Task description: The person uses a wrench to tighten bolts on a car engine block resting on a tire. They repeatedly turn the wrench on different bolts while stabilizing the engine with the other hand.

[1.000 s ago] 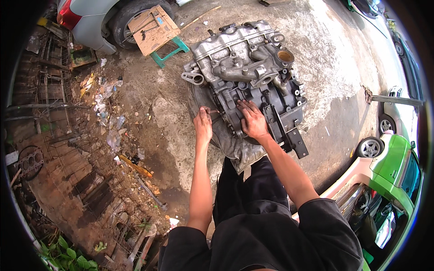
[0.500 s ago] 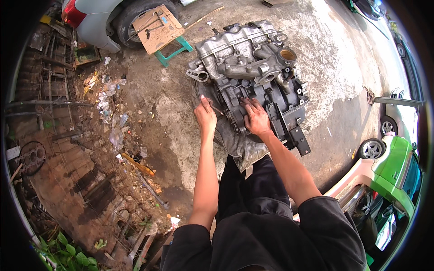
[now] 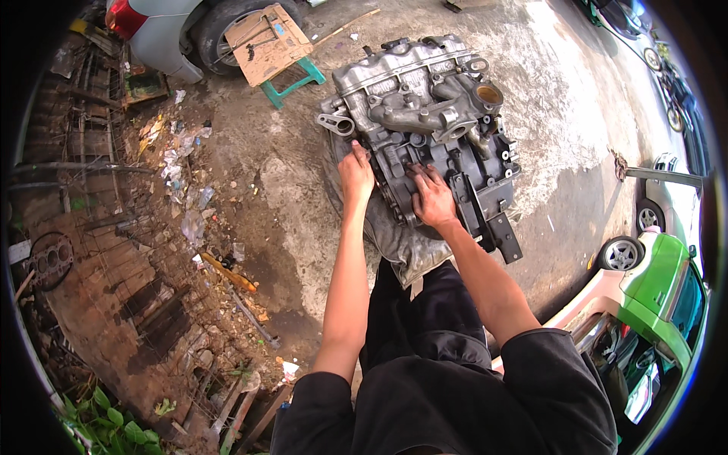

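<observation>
A grey metal car engine [image 3: 396, 155] lies on the ground in front of me, with a cast intake manifold [image 3: 413, 114] and a black bracket [image 3: 503, 236] on it. At its left side my left hand [image 3: 356, 176] is closed, thumb pointing away from me. Whatever those fingers grip is mostly hidden; a slim dark piece shows between hand and engine. My right hand [image 3: 434, 199] lies on the dark middle of the engine, fingers spread and bent over its surface. Under the engine's near left side is a crumpled grey cover [image 3: 409, 254].
A green stool [image 3: 282, 91] carries a board [image 3: 267, 47] with tools beside a parked car's wheel [image 3: 220, 38]. Litter [image 3: 193, 227] and scrap boards [image 3: 114, 288] spread along the left. A green car body [image 3: 667, 273] stands at right, near a metal post [image 3: 663, 174].
My left hand has moved slightly away from me and to the right, closer along the engine's side. My right hand stays at the same spot on the engine. The view has shifted a little.
</observation>
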### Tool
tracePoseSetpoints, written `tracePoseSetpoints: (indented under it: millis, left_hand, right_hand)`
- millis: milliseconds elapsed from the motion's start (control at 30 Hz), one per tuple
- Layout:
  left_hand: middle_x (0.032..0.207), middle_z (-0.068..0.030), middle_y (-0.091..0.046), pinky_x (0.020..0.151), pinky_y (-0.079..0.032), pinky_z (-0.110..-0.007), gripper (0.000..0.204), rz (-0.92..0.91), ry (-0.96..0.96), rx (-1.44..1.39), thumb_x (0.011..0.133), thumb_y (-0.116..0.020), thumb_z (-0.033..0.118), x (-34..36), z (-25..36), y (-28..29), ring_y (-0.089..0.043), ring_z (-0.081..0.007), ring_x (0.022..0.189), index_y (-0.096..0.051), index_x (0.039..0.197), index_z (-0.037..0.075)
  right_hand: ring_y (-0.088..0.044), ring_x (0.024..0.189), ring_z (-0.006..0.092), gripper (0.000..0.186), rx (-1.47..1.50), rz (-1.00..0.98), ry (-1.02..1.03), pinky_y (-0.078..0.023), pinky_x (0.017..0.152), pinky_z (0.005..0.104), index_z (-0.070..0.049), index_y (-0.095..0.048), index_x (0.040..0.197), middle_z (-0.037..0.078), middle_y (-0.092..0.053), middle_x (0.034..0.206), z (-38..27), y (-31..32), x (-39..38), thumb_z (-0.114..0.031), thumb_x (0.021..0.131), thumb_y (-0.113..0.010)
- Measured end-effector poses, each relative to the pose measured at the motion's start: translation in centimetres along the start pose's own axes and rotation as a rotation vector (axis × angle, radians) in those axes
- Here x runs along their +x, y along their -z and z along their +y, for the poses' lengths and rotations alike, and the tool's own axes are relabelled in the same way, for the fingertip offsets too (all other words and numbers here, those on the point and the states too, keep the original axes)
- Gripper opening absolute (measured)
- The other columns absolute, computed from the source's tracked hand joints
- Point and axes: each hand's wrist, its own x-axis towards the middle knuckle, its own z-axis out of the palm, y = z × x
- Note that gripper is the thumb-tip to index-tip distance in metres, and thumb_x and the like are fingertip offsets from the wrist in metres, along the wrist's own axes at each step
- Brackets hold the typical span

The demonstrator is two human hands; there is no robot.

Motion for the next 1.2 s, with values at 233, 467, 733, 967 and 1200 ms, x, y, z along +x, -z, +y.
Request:
tracePoseSetpoints:
  millis: [233, 467, 733, 967, 1200]
  left_hand:
    - [0.077, -0.0263, -0.069, 0.073, -0.052, -0.050, 0.059, -0.013, 0.025, -0.045, 0.110, -0.039, 0.036, -1.2, 0.6, -0.1, -0.071, -0.0439, 0.081, -0.068, 0.083, -0.007]
    - [0.068, -0.0317, -0.060, 0.065, -0.044, -0.058, 0.057, 0.022, -0.058, -0.127, 0.109, -0.041, 0.033, 0.0, -0.9, -1.7, -0.062, -0.0534, 0.075, -0.061, 0.075, -0.008]
    - [0.057, -0.0224, -0.052, 0.058, -0.041, -0.050, 0.059, 0.057, -0.003, -0.042, 0.108, -0.045, 0.037, -0.5, -1.3, -2.2, -0.057, -0.0398, 0.055, -0.056, 0.070, -0.006]
    - [0.061, -0.0257, -0.049, 0.058, -0.041, -0.050, 0.053, 0.025, -0.083, -0.088, 0.109, -0.046, 0.035, -3.1, 1.8, -1.2, -0.053, -0.0479, 0.061, -0.055, 0.076, -0.006]
    - [0.065, -0.0271, -0.054, 0.060, -0.044, -0.048, 0.049, 0.031, 0.018, -0.080, 0.105, -0.055, 0.037, -2.6, 2.1, -1.8, -0.058, -0.0461, 0.063, -0.060, 0.081, -0.006]
  right_hand:
    - [-0.046, 0.136, 0.0375, 0.054, 0.009, -0.007, -0.015, -0.036, 0.119, 0.0474, -0.007, -0.056, 0.133, 0.011, -0.052, 0.147, -0.2, 0.3, 0.0, -0.007, 0.079, -0.060]
    - [-0.047, 0.135, 0.0364, 0.053, 0.000, -0.013, -0.032, -0.035, 0.119, 0.0465, -0.006, -0.057, 0.132, 0.011, -0.052, 0.147, -0.1, 0.3, -0.1, -0.008, 0.078, -0.060]
    - [-0.049, 0.133, 0.0359, 0.052, 0.016, 0.002, -0.026, -0.035, 0.120, 0.0461, -0.005, -0.058, 0.129, 0.013, -0.055, 0.143, -0.1, 0.1, 0.1, -0.007, 0.077, -0.059]
    - [-0.047, 0.134, 0.0369, 0.051, 0.010, -0.009, -0.040, -0.036, 0.119, 0.0460, -0.006, -0.057, 0.130, 0.011, -0.054, 0.145, 0.1, -0.1, 0.2, -0.010, 0.079, -0.060]
    - [-0.045, 0.135, 0.0393, 0.049, -0.019, -0.021, -0.047, -0.037, 0.118, 0.0464, -0.002, -0.058, 0.127, 0.014, -0.055, 0.143, 0.7, -0.9, -0.1, -0.012, 0.079, -0.061]
